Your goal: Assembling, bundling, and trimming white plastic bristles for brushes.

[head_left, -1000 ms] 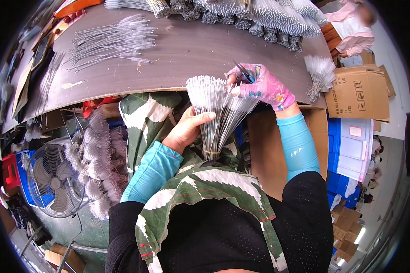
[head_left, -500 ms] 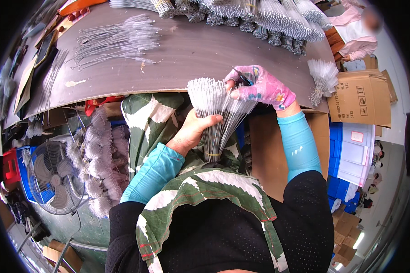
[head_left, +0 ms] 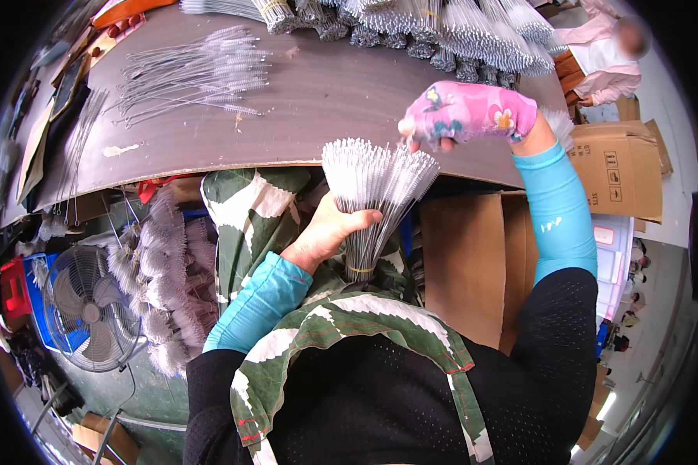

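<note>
My bare left hand [head_left: 329, 231] is wrapped round a bundle of thin wire brushes [head_left: 372, 174]. The bundle stands upright, white bristle ends fanned out on top and wire stems gathered by a yellowish band lower down. Just above its upper right side is my right hand [head_left: 469, 116], in a pink flowered glove. Its fingers are curled together and slightly blurred; what they hold, if anything, is hidden. Beyond, loose wire brushes [head_left: 202, 74] lie spread on the brown table [head_left: 318, 101].
Stacked bundles of brushes [head_left: 457, 35] line the table's far edge. An open cardboard box [head_left: 465, 263] is below the table edge at right, a closed carton [head_left: 616, 170] farther right. At left stand a fan [head_left: 93, 310] and hanging brush bundles [head_left: 174, 263]. Another person [head_left: 597, 58] is at far right.
My right hand has moved up and right, off the bristle tops. The dark tool seen in it before no longer shows. My left hand keeps its hold on the bundle.
</note>
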{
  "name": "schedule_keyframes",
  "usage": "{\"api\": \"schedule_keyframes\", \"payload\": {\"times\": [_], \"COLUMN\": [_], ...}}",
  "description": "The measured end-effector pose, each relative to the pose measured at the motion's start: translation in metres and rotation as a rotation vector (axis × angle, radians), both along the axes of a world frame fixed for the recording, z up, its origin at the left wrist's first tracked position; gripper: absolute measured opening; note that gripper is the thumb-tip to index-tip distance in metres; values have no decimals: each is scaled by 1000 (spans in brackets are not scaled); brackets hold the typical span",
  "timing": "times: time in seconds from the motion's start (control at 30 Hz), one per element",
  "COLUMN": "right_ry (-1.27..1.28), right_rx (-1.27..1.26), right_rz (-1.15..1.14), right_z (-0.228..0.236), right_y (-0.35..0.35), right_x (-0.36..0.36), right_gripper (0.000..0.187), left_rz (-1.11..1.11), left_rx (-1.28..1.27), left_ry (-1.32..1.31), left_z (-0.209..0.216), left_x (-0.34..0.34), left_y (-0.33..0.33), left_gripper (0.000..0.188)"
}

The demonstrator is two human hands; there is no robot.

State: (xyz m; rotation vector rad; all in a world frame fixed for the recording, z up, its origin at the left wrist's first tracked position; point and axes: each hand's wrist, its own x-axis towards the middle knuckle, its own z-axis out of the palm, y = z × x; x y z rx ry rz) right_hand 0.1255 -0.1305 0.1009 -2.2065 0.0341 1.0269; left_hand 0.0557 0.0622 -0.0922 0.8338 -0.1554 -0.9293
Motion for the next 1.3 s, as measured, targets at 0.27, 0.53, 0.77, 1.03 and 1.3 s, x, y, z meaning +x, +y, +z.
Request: {"api": "schedule_keyframes", "payload": {"times": [0.27, 0.53, 0.77, 1.03, 1.3], "right_ry": [209, 304, 335, 372, 402], "right_rx": [-295, -498, -512, -547, -580], "right_rz": [367, 450, 483, 465, 489], "right_z": [-1, 9, 9, 11, 13], "right_y": [12, 25, 27, 30, 33], "right_x": [29, 38, 42, 43, 43], "right_gripper": [34, 28, 27, 32, 32], "left_rz": [-3, -1, -17, -19, -44], "left_rx": [-6, -10, 0, 10, 26], "left_ry": [-55, -41, -55, -65, -66], "left_z": [-2, -2, 0, 5, 9], "left_x": [0, 1, 1, 2, 2], "left_y": [-1, -2, -1, -1, -1], "left_gripper": [52, 50, 48, 46, 45]}}
